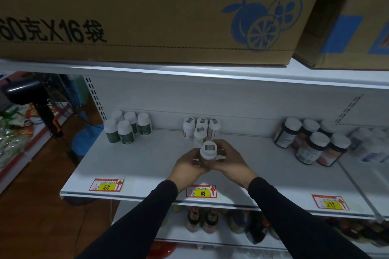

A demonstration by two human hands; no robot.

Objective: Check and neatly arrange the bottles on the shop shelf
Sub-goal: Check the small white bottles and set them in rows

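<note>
Both hands, the left hand (188,165) and right hand (229,162), clasp a white-capped bottle (208,153) over the shelf (147,166), apparently to inspect it, ahead of its four matching bottles (201,129) grouped against the back panel

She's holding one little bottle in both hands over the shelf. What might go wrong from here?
1. The held bottle hangs above the shelf, gripped by left hand and right hand; a slip might drop it.
2. The white bottles stand packed close right behind it; setting it back carelessly may topple them.
3. Its label is hidden by fingers, so it might end up facing the wrong way.
</note>
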